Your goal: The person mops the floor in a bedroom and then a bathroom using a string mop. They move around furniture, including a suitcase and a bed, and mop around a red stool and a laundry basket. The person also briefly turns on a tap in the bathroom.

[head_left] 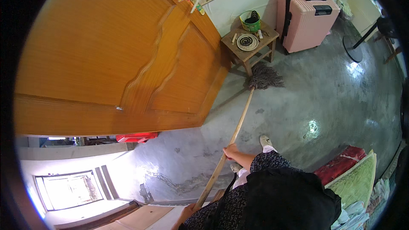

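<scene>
A wooden mop handle (239,126) runs diagonally up from the lower left to a dark grey mop head (265,76), which lies on the floor against the front leg of a small wooden stool (235,47). My right hand (230,151) is closed round the middle of the handle. Lower down, my left hand (188,212) holds it near its rear end, partly cut off by the picture's edge. On the stool are a round dish (247,42) with a black mosquito coil and a green tub (251,24) holding more dark coils.
An orange-brown wooden door (172,70) stands at the left. A pink suitcase (310,22) is right of the stool, near a round black stand base (352,49). A red folded cloth (340,163) and a green mat (353,175) lie at the lower right. Wet-looking patches shine on the concrete floor (297,102).
</scene>
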The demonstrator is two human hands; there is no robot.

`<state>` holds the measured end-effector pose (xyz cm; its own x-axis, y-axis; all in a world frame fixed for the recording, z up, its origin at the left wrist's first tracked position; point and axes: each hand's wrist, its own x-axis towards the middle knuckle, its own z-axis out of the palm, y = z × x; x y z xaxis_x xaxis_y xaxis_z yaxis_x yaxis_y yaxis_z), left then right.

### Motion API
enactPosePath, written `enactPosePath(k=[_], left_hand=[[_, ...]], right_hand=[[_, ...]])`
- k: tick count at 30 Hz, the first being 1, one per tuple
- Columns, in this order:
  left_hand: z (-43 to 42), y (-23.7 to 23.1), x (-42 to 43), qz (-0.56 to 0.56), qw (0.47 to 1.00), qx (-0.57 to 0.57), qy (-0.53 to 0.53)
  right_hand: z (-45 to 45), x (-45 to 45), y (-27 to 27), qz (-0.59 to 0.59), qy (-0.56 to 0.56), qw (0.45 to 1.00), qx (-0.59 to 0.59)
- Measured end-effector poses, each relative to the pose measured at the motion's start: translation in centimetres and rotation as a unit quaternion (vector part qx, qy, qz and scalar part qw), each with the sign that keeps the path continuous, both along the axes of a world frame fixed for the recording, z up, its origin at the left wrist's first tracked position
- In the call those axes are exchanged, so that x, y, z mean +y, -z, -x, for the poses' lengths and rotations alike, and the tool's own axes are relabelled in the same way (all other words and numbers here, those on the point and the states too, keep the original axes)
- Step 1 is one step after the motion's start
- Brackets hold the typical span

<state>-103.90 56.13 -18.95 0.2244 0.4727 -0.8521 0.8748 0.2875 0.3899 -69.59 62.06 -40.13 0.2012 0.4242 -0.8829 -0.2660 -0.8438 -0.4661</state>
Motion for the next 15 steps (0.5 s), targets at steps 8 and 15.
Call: enactPosePath(k=[8,15], left_hand=[[-10.5,-3.8,2.7,0.101,0.989,0.021,-0.105],[-14.5,3.0,3.1,0.059,0.994,-0.043,-0.081]], right_hand=[[-2.4,1.7,1.2,0.011,-0.012,0.998,-0.053],[-7.1,2.6,7.9,-0.032,0.081,0.986,-0.145]])
